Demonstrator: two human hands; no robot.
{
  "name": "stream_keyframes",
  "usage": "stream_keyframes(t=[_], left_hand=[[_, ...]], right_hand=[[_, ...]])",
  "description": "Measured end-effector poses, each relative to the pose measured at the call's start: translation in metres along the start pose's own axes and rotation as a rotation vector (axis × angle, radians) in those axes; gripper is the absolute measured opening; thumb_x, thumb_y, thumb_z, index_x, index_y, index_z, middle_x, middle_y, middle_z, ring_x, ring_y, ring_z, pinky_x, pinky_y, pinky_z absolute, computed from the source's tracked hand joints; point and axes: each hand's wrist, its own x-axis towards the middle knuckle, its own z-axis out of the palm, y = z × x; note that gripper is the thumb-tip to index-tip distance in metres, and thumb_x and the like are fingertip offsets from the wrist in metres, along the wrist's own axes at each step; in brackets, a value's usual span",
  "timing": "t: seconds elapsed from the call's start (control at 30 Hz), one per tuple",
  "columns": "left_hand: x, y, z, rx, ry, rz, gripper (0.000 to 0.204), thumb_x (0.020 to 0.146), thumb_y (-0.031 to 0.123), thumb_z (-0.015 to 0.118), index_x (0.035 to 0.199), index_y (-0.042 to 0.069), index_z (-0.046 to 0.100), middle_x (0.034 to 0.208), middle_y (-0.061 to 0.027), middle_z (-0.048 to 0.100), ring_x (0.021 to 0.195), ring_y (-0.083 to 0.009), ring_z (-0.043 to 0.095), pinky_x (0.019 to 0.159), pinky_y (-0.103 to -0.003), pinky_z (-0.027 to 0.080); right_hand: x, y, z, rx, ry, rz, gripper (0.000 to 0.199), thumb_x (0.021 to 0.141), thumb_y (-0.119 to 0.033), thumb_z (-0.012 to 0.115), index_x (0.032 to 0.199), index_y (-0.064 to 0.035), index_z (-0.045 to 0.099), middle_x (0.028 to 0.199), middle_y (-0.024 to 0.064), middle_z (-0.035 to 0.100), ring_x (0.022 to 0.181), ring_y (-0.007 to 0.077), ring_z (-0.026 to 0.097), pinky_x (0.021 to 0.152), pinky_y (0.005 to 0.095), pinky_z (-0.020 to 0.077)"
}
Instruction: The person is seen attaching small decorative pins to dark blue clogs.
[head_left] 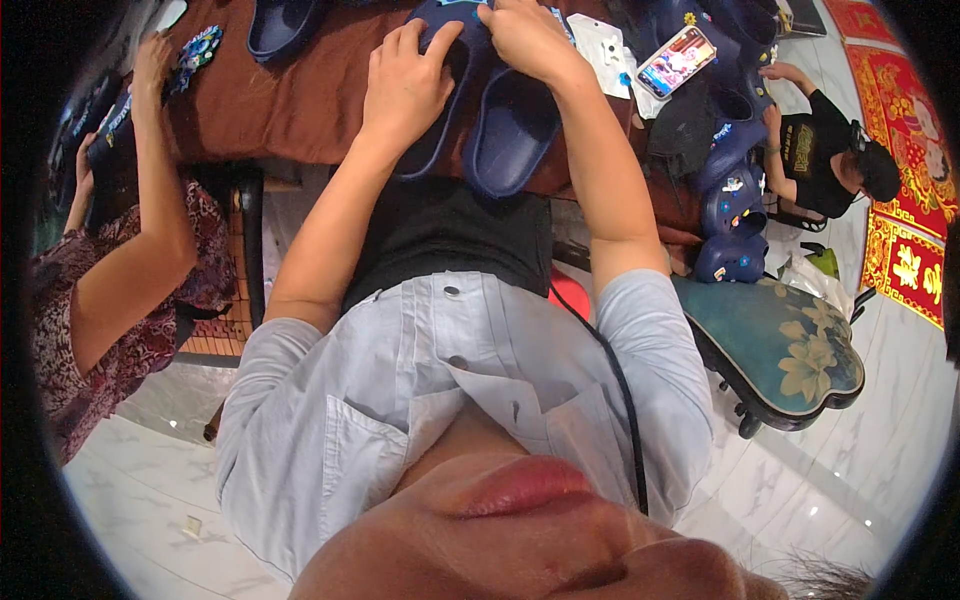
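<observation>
Two navy clogs [464,70] [510,135] side by side on the brown-clothed bench [310,110], heels toward the wearer, long axes running away and leaning slightly right. Left hand [408,85] half-curled over the left clog's outer side, nearer it along most of its length; firm grasp or mere rest, cannot tell. Right hand [525,40] beyond the right clog, fingers bent toward the left clog's far end; grip cut off by the upper edge.

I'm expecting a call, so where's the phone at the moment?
In the head view, the phone lies at the upper right, beyond the right hand, between a white packet and the row of blue clogs.
</observation>
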Motion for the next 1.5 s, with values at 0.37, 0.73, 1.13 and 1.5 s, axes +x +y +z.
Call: stream_keyframes(t=[0.37,0.73,1.13,1.5], left_hand=[[0.001,0.0,0.001,0.016,0.025,0.032,0.064,0.077,0.009,0.069,0.136,0.021,0.049,0.127,-0.0168,0.054,0.117,-0.0364,0.053,0.094,-0.047,0.045],[-0.001,-0.001,0.003,0.03,0.035,0.045,0.062,0.077,0.008,0.068,0.134,0.02,0.051,0.124,-0.0166,0.055,0.113,-0.0365,0.054,0.092,-0.047,0.046],[0.0,-0.002,0.001,0.018,0.034,0.056,0.06,0.077,0.01,0.067,0.134,0.02,0.051,0.125,-0.0175,0.054,0.116,-0.0349,0.053,0.092,-0.047,0.045],[0.0,-0.002,-0.001,-0.001,0.025,0.05,0.063,0.076,0.006,0.069,0.135,0.019,0.051,0.125,-0.0165,0.055,0.114,-0.0364,0.054,0.093,-0.046,0.045]], right_hand=[[0.001,0.008,0.014,0.017,-0.018,0.006,0.024,0.085,-0.005,0.049,0.101,0.0057,0.063,0.106,0.0208,0.063,0.102,0.0394,0.057,0.085,0.0493,0.0485],[-0.015,0.014,0.002,0.263,0.277,0.061,0.016,0.085,-0.009,0.055,0.092,-0.0015,0.068,0.095,0.0195,0.066,0.094,0.0398,0.059,0.083,0.048,0.0487],[-0.13,0.119,0.063,-0.07,0.314,0.654,0.018,0.081,-0.008,0.069,0.098,-0.004,0.073,0.103,0.0194,0.063,0.103,0.0389,0.056,0.086,0.0465,0.0482],[-0.144,0.144,0.074,-0.011,0.477,0.728,0.02,0.077,-0.001,0.069,0.097,0.0006,0.071,0.096,0.0224,0.062,0.092,0.0395,0.061,0.084,0.0448,0.0485]])
